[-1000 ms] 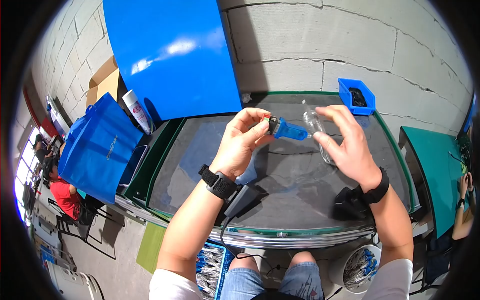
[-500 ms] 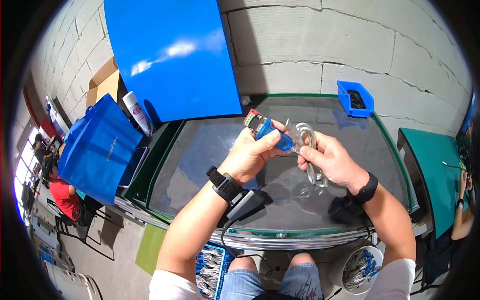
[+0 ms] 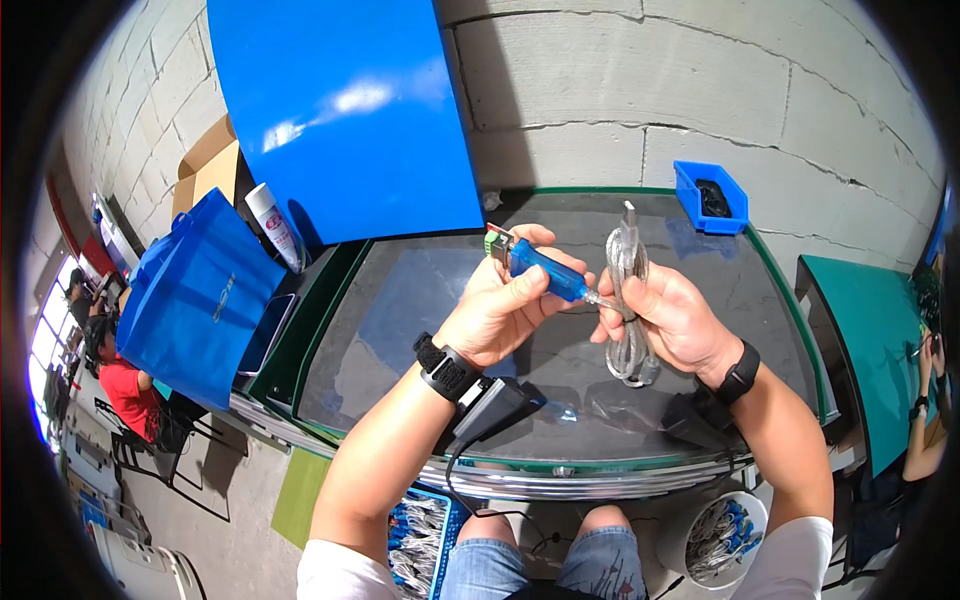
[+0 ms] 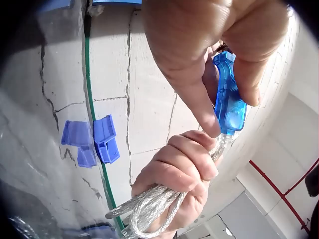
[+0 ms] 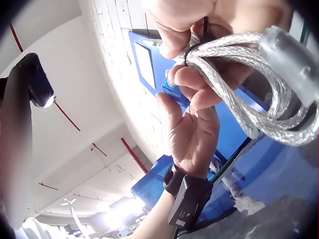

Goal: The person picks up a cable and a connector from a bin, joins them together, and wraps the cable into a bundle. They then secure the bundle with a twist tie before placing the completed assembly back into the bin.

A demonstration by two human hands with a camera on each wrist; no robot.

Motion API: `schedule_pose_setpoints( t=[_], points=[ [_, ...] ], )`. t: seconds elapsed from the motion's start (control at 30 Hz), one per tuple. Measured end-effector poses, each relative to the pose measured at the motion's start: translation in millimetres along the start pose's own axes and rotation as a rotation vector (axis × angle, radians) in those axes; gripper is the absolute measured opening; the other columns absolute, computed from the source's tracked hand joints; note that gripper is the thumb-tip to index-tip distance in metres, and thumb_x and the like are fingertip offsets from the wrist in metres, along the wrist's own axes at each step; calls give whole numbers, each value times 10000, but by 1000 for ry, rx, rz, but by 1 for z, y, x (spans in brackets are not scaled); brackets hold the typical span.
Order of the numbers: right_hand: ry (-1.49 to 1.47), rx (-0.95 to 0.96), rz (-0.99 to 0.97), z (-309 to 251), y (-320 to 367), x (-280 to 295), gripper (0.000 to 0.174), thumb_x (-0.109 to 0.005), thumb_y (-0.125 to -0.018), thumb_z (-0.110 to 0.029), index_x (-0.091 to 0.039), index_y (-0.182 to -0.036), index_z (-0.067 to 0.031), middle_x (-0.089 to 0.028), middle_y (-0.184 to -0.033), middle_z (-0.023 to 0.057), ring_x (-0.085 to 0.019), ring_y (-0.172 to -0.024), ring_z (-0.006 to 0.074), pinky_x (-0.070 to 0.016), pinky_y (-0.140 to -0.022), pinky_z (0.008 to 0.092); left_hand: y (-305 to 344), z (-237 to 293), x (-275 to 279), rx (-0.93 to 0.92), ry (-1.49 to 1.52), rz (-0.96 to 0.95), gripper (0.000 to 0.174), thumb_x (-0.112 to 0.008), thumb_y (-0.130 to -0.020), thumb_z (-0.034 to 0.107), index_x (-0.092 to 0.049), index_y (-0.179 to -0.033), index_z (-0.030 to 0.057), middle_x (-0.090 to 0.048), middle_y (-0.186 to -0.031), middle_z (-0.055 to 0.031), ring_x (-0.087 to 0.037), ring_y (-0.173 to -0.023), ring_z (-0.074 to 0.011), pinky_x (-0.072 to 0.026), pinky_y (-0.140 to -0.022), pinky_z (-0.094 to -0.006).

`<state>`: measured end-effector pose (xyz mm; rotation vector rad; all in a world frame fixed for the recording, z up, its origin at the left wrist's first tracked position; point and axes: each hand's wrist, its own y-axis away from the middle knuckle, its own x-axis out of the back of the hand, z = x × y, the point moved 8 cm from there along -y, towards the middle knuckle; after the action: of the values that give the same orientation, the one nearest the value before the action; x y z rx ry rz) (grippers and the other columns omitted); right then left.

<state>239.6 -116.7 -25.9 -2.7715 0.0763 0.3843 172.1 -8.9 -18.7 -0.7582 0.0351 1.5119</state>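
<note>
Above the dark tabletop, my left hand (image 3: 492,315) pinches a translucent blue adapter plug (image 3: 548,270) between thumb and fingers. A green terminal block (image 3: 496,243) sits at the plug's far left end. From its other end a silvery braided cable (image 3: 627,270) runs to my right hand (image 3: 680,315), which grips the coiled bundle near the plug. A dark tie (image 5: 188,54) wraps the coil in the right wrist view. The cable's metal-tipped connector (image 3: 628,215) points up, and a clear grey connector cap (image 5: 289,62) hangs by the coil.
A small blue bin (image 3: 712,198) stands at the back right of the tabletop (image 3: 400,390). Clear plastic (image 3: 625,405) lies near the front. To the left are a spray can (image 3: 275,225) and a blue bag (image 3: 200,300). A white bucket (image 3: 715,540) of cables stands below.
My right hand came in from the right and took hold of the cable coil beside the plug. The plug has turned, and the coil now stands upright.
</note>
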Motion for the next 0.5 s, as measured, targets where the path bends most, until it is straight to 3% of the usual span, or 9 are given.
schedule_pose_setpoints(
  t=[0.1,0.17,0.23,0.27,0.3,0.37,0.4,0.43,0.5],
  points=[
    [-31,9,44,0,-2,2,293,-452,-953,-235,-488,-1115,7,-557,-933,86,-571,-848,156,-480,-828,320,0,1,1,-7,10,62,418,-646,-835,182,-431,-1175,66,-556,-1142,-144,-553,-1084,-279,-492,-900,-374],
    [-38,60,121,-5,-3,3,310,-423,-963,-203,-455,-1183,12,-551,-1043,105,-553,-942,174,-444,-886,327,-3,-3,-4,-9,56,39,421,-666,-818,141,-450,-1170,56,-544,-1165,-128,-538,-1085,-225,-436,-951,-385],
    [-53,28,67,4,-5,3,325,-415,-965,-196,-435,-1216,11,-537,-1126,104,-533,-997,175,-413,-922,322,-2,-20,-13,171,-157,-30,460,-686,-804,149,-465,-1195,50,-545,-1164,-87,-542,-1045,-185,-401,-961,-370],
    [-8,31,78,5,-7,-3,325,-413,-967,-198,-438,-1217,9,-537,-1130,93,-534,-1003,173,-399,-928,304,-1,-29,-7,214,-197,-22,656,-723,-767,210,-405,-1316,43,-542,-1193,-68,-520,-1100,-181,-377,-975,-371],
    [36,33,87,6,-7,-6,325,-411,-969,-200,-441,-1218,7,-537,-1133,83,-536,-1009,171,-385,-934,287,-1,-31,-5,213,-195,-20,656,-723,-767,210,-405,-1316,43,-542,-1193,-68,-520,-1100,-181,-377,-975,-371],
    [216,51,65,5,-9,-3,312,-444,-959,-227,-490,-1158,8,-546,-1101,101,-535,-1033,172,-393,-899,275,-2,-31,5,226,-293,42,574,-712,-777,224,-471,-1265,40,-568,-1155,-61,-529,-1083,-174,-371,-984,-369],
    [609,107,72,-9,-7,-5,304,-472,-944,-240,-509,-1111,12,-546,-1071,105,-537,-1022,179,-404,-869,279,-2,-30,9,231,-312,41,460,-683,-804,228,-531,-1195,39,-592,-1125,-61,-537,-1077,-175,-389,-970,-376],
    [1003,163,80,-18,-5,-9,302,-501,-930,-253,-529,-1063,16,-547,-1042,109,-539,-1011,185,-416,-840,283,-2,-27,6,233,-313,42,460,-683,-804,228,-531,-1195,39,-592,-1125,-61,-537,-1077,-175,-389,-970,-376],
    [1055,264,156,-23,-2,-6,265,-566,-890,-224,-539,-1007,12,-538,-988,112,-539,-941,186,-432,-791,296,-1,-18,-3,198,-198,102,375,-650,-830,206,-547,-1150,39,-596,-1124,-74,-563,-1041,-179,-430,-928,-365]
  ],
)
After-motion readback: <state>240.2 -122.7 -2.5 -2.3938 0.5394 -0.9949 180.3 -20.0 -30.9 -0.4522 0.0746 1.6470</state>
